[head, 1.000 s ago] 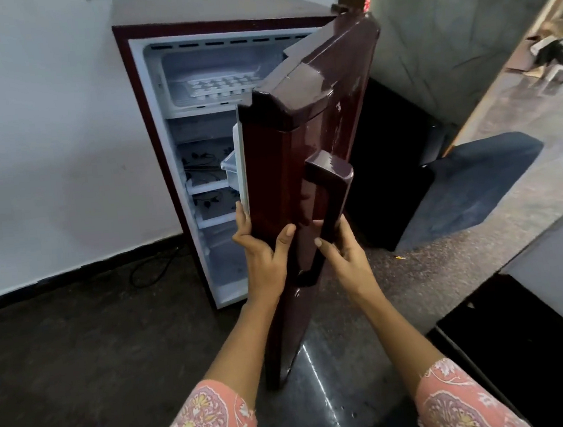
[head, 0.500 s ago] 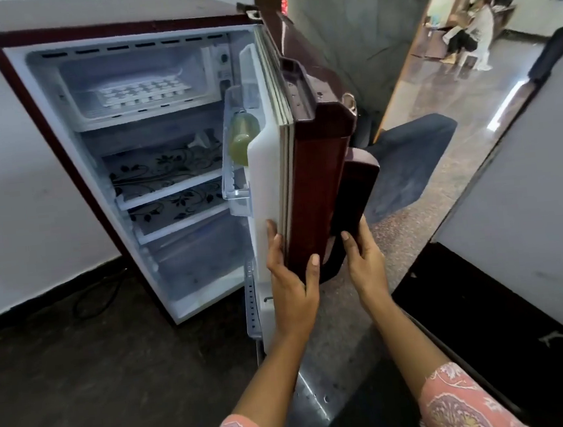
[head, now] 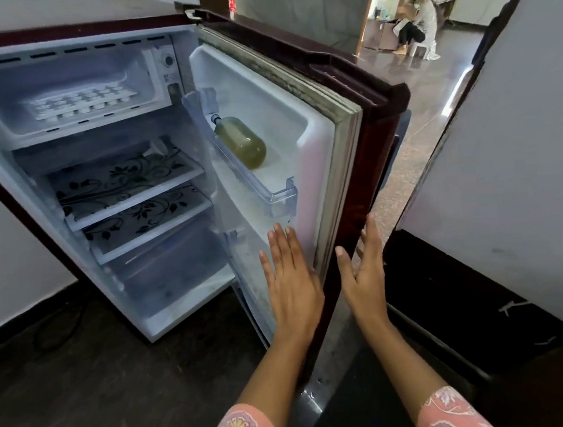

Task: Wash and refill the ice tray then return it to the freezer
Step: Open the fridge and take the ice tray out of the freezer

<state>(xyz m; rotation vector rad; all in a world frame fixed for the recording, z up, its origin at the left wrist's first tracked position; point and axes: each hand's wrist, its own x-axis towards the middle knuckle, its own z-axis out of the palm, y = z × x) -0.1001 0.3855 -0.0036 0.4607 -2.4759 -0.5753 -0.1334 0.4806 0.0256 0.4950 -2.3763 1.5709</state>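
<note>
Door: my fridge door [head: 302, 118] now stands wide open, its white inner lining turned to me; a second ago it was only partly swung and I saw mostly its dark red outside.
Hands then: both were curled on the door, the left on its edge and the right at the handle.
Hands now: both have let go and are apart, fingers straight, holding nothing. My left hand [head: 291, 281] is flat against or just off the inner lining (I cannot tell if it touches); my right hand [head: 365, 274] is beside the door's outer edge.
Meaning for the task: the way in is clear, so I judge the next step is reaching up for the tray; washing and refilling are not yet begun.
Ice tray [head: 82, 101]: white, many small cells, lying flat and level.
Where it is: on the floor of the freezer compartment [head: 99, 122] at the top, well apart from my hands.
Contents: whether the cells hold ice, I cannot tell.
</note>
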